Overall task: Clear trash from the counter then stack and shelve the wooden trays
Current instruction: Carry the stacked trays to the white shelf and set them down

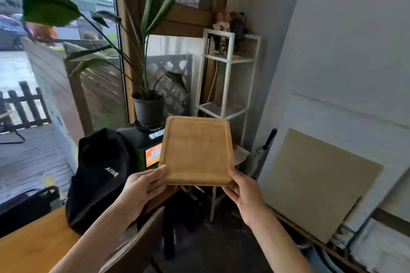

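Left hand: the left hand (143,186) is closed on the near left corner of the wooden tray (196,150), thumb on top of the rim, fingers tucked underneath.
Right hand: the right hand (243,188) pinches the near right corner in the same way — thumb over the edge, the rest hidden below.
Why held so: a grip at both near corners keeps the tray level and leaves its far edge free, which probably suits sliding it forward onto a shelf.
Tray: it extends away from both hands, roughly flat, its shallow recess facing up; whether a second tray is stacked beneath cannot be told.
Shelf unit: the white shelf rack (226,77) stands beyond the tray's far edge and a little toward the right hand's side; its lower tiers look bare.
Other things: a black backpack (99,175) sits on the wooden counter (33,248) just outside the left hand, with a potted plant (148,104) beyond it.
Stage, as a judgement: the carrying part of shelving — the tray is not yet set down.
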